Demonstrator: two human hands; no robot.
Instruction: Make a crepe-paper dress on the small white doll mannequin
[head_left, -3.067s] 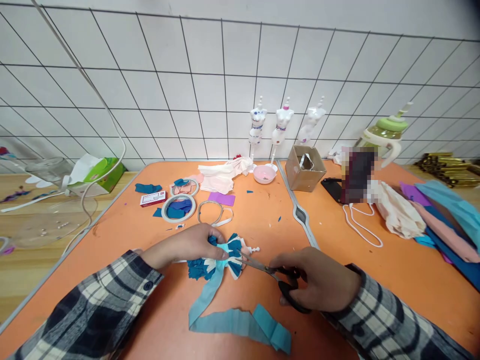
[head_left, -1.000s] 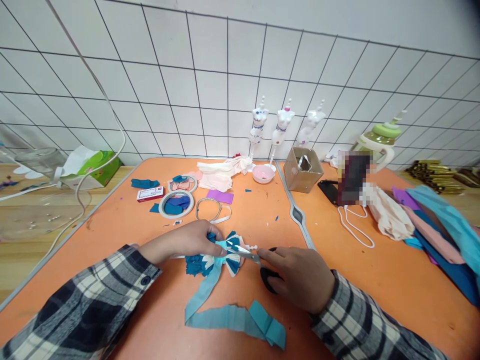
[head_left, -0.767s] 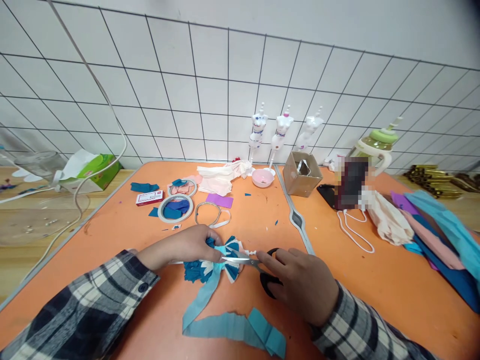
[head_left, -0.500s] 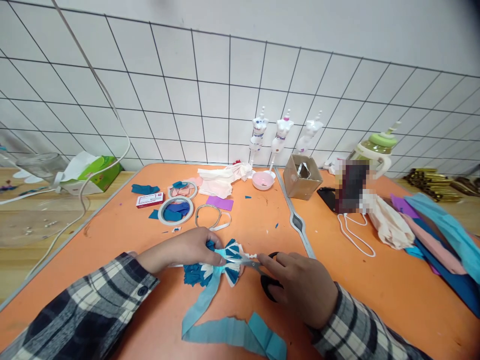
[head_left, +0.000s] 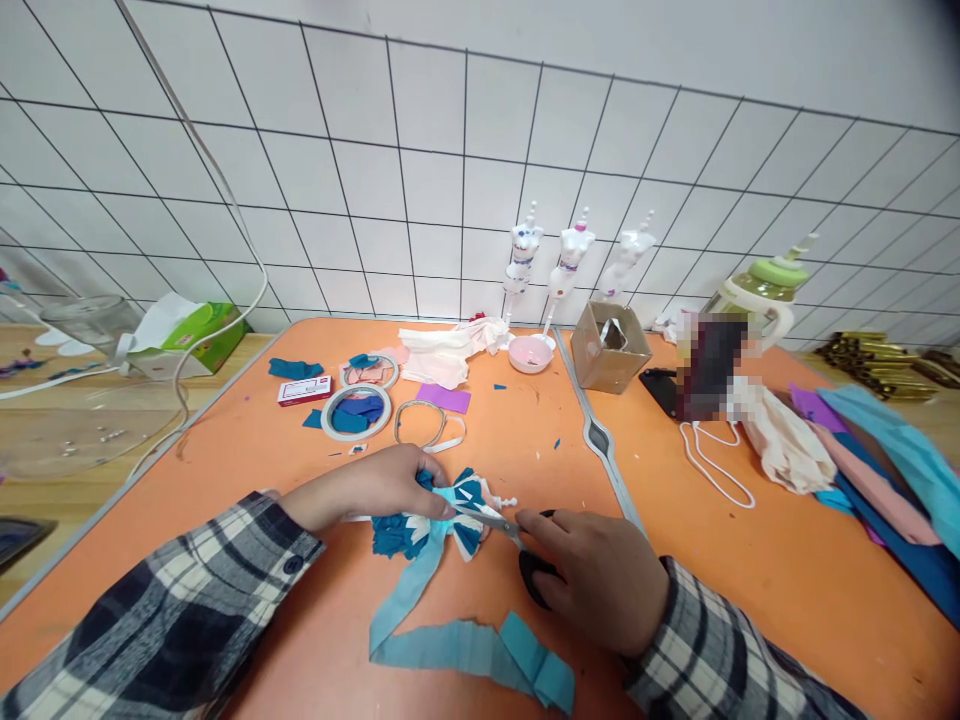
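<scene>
In the lower middle, my left hand point(head_left: 401, 483) is closed on a small doll mannequin lying on its side, dressed in a teal and white crepe paper dress point(head_left: 466, 530). Its white beaded neck end point(head_left: 508, 502) sticks out to the right. From the waist a long light blue crepe paper strip point(head_left: 420, 580) trails down onto the table and folds to the right. My right hand point(head_left: 592, 570) grips black-handled scissors point(head_left: 501, 523); their metal blades point left and lie at the waist beside my left thumb. The blade tips are partly hidden among the paper.
Behind my hands lie tape rolls point(head_left: 356, 413), a red and white box point(head_left: 304, 390) and purple paper point(head_left: 444, 398). Farther back stand a pink bowl point(head_left: 531, 354), three mannequins point(head_left: 574, 245) and a cardboard box point(head_left: 611, 350). Folded crepe paper point(head_left: 885, 480) lies at right, near a green-lidded bottle point(head_left: 776, 285).
The camera view has shifted slightly. The scissor blades look closer together at the dress's waist, and my right hand has moved a little. My left hand keeps its hold.
</scene>
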